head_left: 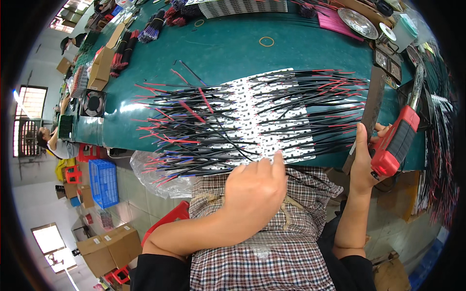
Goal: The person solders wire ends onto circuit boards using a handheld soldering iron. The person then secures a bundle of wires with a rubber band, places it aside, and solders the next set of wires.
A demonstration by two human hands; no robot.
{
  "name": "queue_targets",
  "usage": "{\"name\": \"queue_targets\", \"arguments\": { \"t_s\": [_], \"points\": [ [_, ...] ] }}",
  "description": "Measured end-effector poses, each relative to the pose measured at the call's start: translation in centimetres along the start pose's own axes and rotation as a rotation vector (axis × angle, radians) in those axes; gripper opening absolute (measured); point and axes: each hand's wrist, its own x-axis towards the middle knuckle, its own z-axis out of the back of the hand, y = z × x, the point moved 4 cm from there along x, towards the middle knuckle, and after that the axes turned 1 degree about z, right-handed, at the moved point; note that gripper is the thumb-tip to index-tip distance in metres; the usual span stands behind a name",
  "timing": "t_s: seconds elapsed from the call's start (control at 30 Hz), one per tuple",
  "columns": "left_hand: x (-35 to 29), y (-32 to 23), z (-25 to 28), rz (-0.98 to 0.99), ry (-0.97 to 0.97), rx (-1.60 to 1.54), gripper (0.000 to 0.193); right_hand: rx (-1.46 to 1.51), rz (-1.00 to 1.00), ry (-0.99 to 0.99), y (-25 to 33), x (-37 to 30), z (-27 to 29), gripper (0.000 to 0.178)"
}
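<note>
On the green table lies a white panel of small circuit boards point(252, 114), with black wires point(189, 123) fanning to both sides and ending in red and blue tips. My left hand point(255, 186) is closed at the panel's near edge. One digit points forward onto the boards, and the curled fingers hide whatever they grip. At the panel's right side, my right hand point(363, 162) is closed around a dark flat bar point(372, 99), thumb in front and fingertips beyond it. A red and black handled tool point(397, 140) with a metal barrel overlaps the outer side of that hand.
A yellow rubber band point(266, 41) lies beyond the panel. Wire bundles point(125, 51), a cardboard box point(100, 68) and a small fan point(92, 103) stand at left. A metal dish point(357, 23) sits far right. More wires point(439, 160) hang along the right. Another person point(56, 140) sits far left.
</note>
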Motion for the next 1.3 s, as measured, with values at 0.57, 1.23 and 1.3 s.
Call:
{"name": "queue_targets", "arguments": {
  "t_s": [0.57,1.23,1.3],
  "points": [
    [2.8,3.5,-2.5,0.067,0.034,0.04,0.054,0.015,-0.028,0.038,0.7,-0.2,0.2,0.042],
    [3.2,4.9,-1.8,0.208,-0.045,0.107,0.044,0.059,-0.078,0.053,1.1,-0.3,-0.7,0.05],
    [4.3,3.8,-1.8,0.1,-0.075,0.059,0.039,0.02,-0.069,0.069,1.0,-0.6,-0.8,0.052]
  ]
}}
